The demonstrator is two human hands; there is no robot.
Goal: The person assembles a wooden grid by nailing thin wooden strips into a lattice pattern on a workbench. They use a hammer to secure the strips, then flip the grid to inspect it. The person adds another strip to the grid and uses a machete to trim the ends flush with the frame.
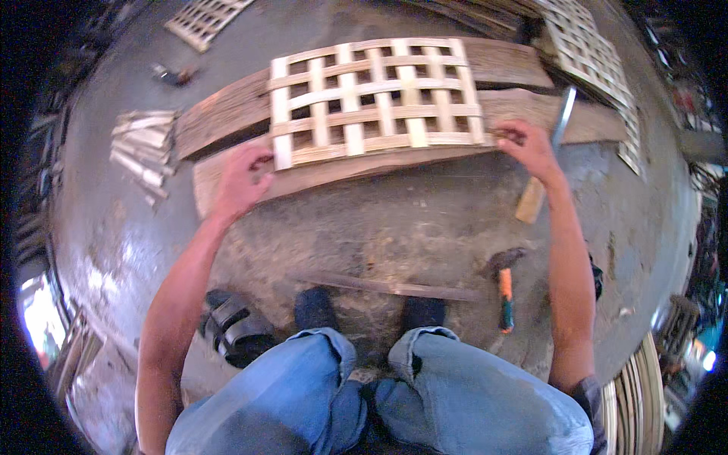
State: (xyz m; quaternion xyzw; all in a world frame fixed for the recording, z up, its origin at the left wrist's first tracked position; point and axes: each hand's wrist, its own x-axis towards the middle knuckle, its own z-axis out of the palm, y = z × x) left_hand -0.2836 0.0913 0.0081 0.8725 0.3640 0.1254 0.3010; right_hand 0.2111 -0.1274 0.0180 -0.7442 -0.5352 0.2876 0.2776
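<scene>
1 wooden lattice (385,114) on planks (224,106) | left hand (244,180): fingers apart; right hand (528,148): fingers, I cannot tell | positioning, I judge; next needs alignment

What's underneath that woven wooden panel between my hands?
Brown planks lie under the panel, showing through gaps and beyond its edges. Anything directly beneath the slats is covered.

Left hand (241,180), right hand (531,150), apparently half-curled
</scene>
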